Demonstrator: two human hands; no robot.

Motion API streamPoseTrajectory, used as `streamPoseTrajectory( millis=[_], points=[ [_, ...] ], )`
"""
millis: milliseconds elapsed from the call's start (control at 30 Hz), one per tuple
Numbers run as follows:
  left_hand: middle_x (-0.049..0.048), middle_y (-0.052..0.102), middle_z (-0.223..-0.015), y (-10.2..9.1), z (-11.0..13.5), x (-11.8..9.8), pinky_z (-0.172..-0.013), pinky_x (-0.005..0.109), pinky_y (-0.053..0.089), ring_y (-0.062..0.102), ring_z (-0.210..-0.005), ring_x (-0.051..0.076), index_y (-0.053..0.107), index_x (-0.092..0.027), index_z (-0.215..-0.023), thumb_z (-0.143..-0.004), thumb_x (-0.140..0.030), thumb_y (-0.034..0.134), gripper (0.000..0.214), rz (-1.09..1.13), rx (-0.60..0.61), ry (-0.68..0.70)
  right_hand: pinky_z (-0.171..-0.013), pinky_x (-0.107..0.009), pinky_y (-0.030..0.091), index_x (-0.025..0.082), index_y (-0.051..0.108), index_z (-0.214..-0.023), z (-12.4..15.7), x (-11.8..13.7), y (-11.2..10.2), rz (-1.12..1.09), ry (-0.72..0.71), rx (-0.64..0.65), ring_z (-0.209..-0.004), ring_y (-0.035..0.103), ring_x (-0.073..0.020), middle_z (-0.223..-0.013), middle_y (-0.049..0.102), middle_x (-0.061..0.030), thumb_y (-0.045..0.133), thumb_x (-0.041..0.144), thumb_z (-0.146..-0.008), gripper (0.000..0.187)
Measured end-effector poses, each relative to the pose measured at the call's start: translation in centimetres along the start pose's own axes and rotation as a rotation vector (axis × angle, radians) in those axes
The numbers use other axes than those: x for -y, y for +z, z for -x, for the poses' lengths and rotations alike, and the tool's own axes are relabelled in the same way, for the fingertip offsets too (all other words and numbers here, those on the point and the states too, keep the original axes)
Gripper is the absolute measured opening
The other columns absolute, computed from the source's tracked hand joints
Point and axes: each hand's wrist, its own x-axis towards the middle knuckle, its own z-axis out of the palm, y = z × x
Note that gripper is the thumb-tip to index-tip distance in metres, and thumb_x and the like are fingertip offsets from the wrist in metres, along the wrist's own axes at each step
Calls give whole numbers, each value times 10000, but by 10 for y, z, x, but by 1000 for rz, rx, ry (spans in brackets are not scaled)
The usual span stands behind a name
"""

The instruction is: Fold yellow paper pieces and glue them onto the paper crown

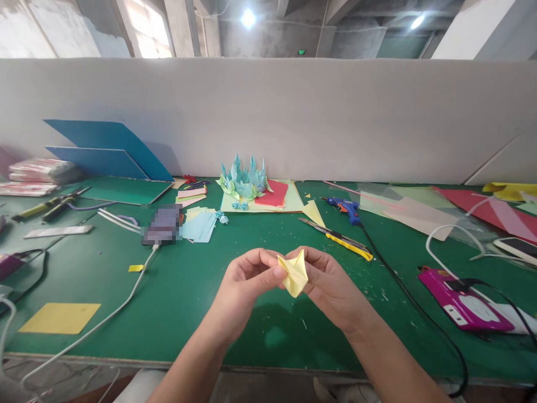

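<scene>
A small piece of folded yellow paper (295,274) is held up above the green table, its creased points spreading outward. My left hand (249,282) pinches its left edge between thumb and fingers. On the other side, my right hand (329,280) grips the right edge, the fingertips partly hidden behind the paper. Beyond the hands, a blue and green folded-paper lotus (244,182) stands on sheets of pale paper. A yellow box cutter (348,246) lies to the right of my right hand, beside a yellow paper scrap (313,213).
A blue glue gun (344,210) trails a black cord past my right arm to the magenta power strip (465,302). Light blue paper sheets (200,225) and a dark device (163,224) with a white cable lie left. A yellow sheet (61,318) rests near the front edge (168,361).
</scene>
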Motion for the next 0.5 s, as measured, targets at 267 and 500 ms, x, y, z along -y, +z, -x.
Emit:
streamPoseTrajectory(
  millis=[267, 500],
  points=[
    [-8, 651, -679, -2, 0, 3, -618, 217, 439, 577, -614, 99, 672, -165, -758, -607, -358, 843, 298, 4, 86, -26, -470, -218, 357, 179, 598, -588, -1, 0, -2, -46, 39, -14, -476, 465, -84, -524, 537, 36, 822, 490, -598, 383],
    [-7, 642, -629, -3, -1, 1, -581, 227, 415, 548, -554, 95, 690, -165, -739, -573, -443, 842, 357, -25, 93, -68, -442, -209, 352, 177, 596, -570, -2, 2, -2, -82, 50, 7, -463, 439, -71, -525, 525, 45, 853, 469, -555, 389]
  ],
)
